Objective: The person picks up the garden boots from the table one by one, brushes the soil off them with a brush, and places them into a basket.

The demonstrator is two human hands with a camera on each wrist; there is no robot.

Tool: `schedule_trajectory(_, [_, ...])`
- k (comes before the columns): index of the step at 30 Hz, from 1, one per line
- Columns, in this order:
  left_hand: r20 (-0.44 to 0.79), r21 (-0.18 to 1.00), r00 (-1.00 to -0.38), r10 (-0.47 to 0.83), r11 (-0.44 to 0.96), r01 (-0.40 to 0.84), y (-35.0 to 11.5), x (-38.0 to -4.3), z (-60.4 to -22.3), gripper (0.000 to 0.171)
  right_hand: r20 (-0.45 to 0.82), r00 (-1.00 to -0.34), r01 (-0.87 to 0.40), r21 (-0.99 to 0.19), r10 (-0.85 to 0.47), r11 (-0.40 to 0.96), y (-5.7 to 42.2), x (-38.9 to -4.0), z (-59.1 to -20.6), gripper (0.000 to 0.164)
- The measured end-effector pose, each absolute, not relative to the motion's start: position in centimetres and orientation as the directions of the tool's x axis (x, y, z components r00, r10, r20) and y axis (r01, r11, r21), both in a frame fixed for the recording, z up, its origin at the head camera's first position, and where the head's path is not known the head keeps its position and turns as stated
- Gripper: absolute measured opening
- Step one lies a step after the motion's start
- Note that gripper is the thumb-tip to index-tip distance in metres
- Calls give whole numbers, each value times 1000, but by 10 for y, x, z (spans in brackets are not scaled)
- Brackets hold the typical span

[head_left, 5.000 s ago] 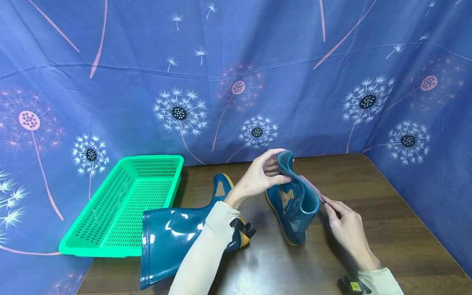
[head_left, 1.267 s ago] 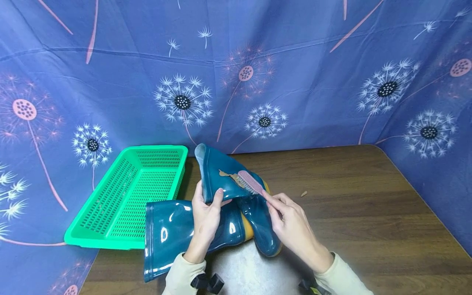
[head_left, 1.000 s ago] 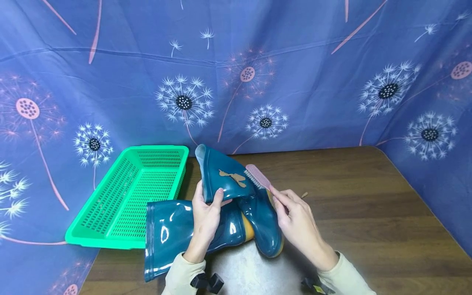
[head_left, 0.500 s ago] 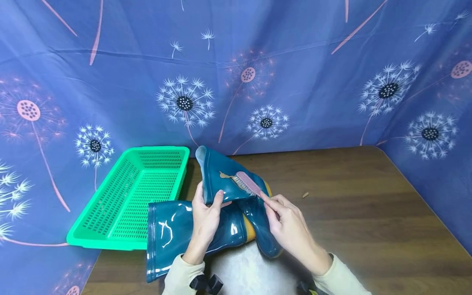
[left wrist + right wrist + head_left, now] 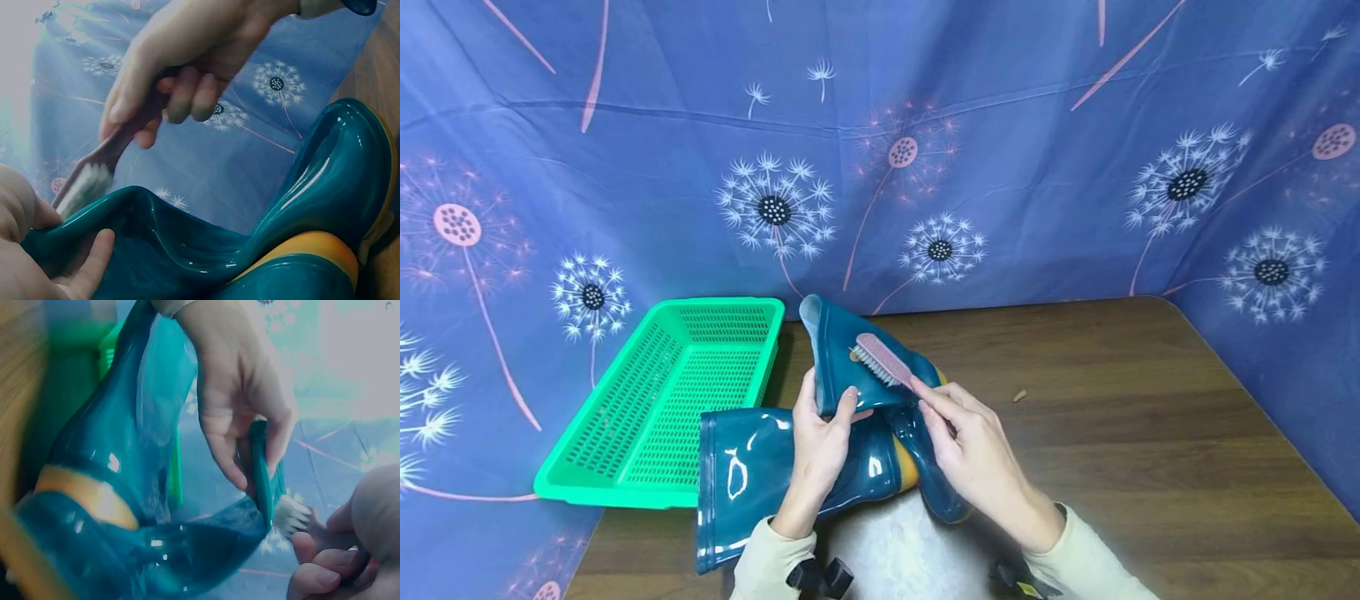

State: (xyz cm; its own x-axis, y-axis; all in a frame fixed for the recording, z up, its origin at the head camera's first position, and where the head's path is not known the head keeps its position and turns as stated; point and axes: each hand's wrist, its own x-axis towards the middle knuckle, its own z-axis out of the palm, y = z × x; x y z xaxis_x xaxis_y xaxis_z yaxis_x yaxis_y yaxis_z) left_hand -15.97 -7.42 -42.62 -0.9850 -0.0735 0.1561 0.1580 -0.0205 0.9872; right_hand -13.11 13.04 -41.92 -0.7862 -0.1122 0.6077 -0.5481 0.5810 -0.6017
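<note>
My left hand [image 5: 822, 442] grips the top edge of a teal rubber boot [image 5: 850, 325], thumb on the outside of the shaft. The boot is tilted, its opening toward the upper left and its foot toward me. In my right hand [image 5: 977, 454] is a pink scrub brush [image 5: 886, 358], held by its handle. Its pale bristles [image 5: 87, 187] lie against the boot shaft, over a brown smear [image 5: 854, 356] that they mostly hide. A second teal rubber boot [image 5: 752, 475] with a yellow sole lies on its side under the left forearm, overlapped by the first.
A green plastic basket [image 5: 658, 497] stands at the left of the wooden table [image 5: 1150, 433]. A small brown crumb [image 5: 1019, 396] lies to the right of the boots. Behind the table hangs a blue dandelion-print cloth [image 5: 1037, 208].
The first boot was turned from standing at the right to leaning across the second. Since then the brush has moved back and forth over the brown smear, now nearer the boot's opening.
</note>
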Motion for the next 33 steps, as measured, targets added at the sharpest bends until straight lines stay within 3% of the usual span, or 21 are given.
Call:
schedule_trajectory(9, [137,990,-988,-75,-5,138,-79,-160,-428,49,591,-797,-533,-587,-127,610,127,-133,-438,39])
schedule_trajectory(18, [134,991,-989,-64,3,134,-82,-162,-427,48,507,-862,-359,-596,-11,718,146,-135,-442,33])
schedule_trajectory(26, [138,990,-988,-63,-9,139,-83,-163,-427,48,568,-821,-474,-618,-60,627,134,-135,-429,36])
schedule_trajectory(33, [137,990,-988,-64,-3,138,-82,-162,-428,49,528,-843,-445,-580,-100,682,129,-137,-434,36])
